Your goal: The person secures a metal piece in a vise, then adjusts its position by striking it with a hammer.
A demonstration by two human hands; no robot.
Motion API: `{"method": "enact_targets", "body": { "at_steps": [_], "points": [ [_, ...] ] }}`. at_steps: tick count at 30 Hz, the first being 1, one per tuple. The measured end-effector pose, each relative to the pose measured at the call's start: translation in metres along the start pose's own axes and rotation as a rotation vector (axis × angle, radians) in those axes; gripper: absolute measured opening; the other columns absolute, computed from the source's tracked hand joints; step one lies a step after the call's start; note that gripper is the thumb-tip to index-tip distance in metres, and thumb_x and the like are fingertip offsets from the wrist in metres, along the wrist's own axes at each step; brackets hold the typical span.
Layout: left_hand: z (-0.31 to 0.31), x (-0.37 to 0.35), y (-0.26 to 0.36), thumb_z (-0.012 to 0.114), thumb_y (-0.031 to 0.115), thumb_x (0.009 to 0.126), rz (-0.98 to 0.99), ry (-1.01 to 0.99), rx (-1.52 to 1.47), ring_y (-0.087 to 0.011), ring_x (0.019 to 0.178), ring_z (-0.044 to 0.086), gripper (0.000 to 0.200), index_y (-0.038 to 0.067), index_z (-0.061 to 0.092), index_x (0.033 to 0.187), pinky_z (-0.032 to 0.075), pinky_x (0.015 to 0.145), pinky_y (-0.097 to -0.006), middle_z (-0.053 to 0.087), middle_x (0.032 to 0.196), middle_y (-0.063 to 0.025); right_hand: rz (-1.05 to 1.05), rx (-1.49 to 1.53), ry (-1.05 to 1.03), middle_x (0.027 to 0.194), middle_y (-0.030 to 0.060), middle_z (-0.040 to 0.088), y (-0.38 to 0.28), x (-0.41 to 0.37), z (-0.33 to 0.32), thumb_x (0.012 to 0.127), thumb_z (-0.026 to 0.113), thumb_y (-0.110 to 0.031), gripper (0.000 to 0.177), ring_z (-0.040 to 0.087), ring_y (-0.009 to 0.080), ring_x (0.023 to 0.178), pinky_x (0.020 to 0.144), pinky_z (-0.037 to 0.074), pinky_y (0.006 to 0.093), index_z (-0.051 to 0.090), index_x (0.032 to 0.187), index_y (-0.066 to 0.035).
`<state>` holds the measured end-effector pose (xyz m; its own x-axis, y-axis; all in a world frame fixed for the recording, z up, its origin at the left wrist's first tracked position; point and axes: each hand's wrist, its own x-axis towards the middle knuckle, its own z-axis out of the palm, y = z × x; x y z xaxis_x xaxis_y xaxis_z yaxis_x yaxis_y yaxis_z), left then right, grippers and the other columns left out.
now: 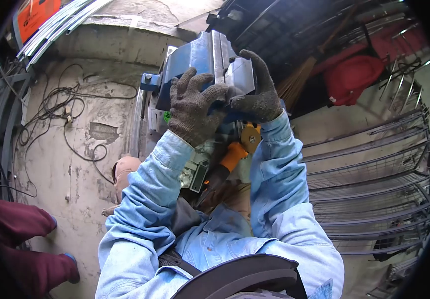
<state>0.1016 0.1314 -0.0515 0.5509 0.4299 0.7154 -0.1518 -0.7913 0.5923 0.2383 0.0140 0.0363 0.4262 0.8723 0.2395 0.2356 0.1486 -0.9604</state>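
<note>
Vise [187,57] is partly hidden.
Left hand [193,107] and right hand [259,94] cover some of it; another person [23,222] is cut off.

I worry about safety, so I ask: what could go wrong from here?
The left hand and right hand are at the vise; fingers could be pinched if its jaws move.
The angle grinder is close by, its disc showing, and might be knocked.
The cable looped on the floor could trip someone.

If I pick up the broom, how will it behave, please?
The broom is probably light for its size, as its handle looks thin. Its bristles should bend easily, being fine and loosely spread, while the straight handle is likely stiff.
</note>
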Motion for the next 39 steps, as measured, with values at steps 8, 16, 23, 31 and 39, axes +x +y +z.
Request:
{"method": "enact_targets", "body": {
  "at_steps": [8,16,23,31,39],
  "points": [
    [0.017,-0.012,-0.017,0.081,0.02,0.06,-0.017,0.199,-0.089,-0.0455,0.131,0.043,0.068,0.018,0.063,0.125,0.035,0.111,-0.0557,0.051,0.135,-0.0178,-0.055,-0.243,-0.029,0.145,0.0103,0.046,0.01,0.0,-0.013,0.052,0.098,-0.012,0.112,0.044,0.0216,0.134,0.114,0.036,0.0387,0.039,0.147,-0.005],
    [0.022,-0.015,-0.026,0.082,0.025,0.06,-0.018,0.215,-0.14,-0.0449,0.131,0.044,0.068,0.016,0.062,0.124,0.034,0.112,-0.0549,0.05,0.138,-0.019,-0.077,-0.258,-0.078,0.147,0.0175,0.045,0.01,0.005,-0.017,0.056,0.097,-0.023,0.112,0.044,0.0283,0.137,0.115,0.036,0.0439,0.037,0.147,0.002],
    [0.025,-0.014,-0.028,0.079,0.016,0.055,-0.054,0.264,-0.181,-0.0433,0.133,0.044,0.062,0.019,0.067,0.116,0.037,0.109,-0.0544,0.052,0.138,-0.0135,-0.083,-0.341,0.0,0.145,0.019,0.049,0.018,0.002,-0.01,0.056,0.098,-0.028,0.114,0.047,0.0306,0.134,0.113,0.038,0.0441,0.037,0.147,0.003],
    [0.029,-0.017,-0.031,0.077,0.015,0.052,-0.066,0.285,-0.2,-0.0422,0.134,0.043,0.063,0.021,0.067,0.114,0.036,0.109,-0.0537,0.052,0.138,-0.0116,-0.252,-0.628,-0.06,0.142,0.0198,0.051,0.014,0.015,-0.013,0.056,0.098,-0.031,0.109,0.05,0.0289,0.131,0.111,0.041,0.044,0.043,0.143,0.005],
    [0.037,-0.041,-0.029,0.086,0.025,0.069,-0.116,0.34,-0.317,-0.0349,0.102,0.062,0.064,0.01,0.055,0.123,0.049,0.092,-0.0448,0.061,0.106,-0.0162,-0.079,-0.456,0.0,0.138,0.0153,0.053,0.012,0.011,-0.011,0.056,0.097,-0.032,0.104,0.05,0.0259,0.129,0.11,0.041,0.0417,0.047,0.141,0.003]
  ]
}}
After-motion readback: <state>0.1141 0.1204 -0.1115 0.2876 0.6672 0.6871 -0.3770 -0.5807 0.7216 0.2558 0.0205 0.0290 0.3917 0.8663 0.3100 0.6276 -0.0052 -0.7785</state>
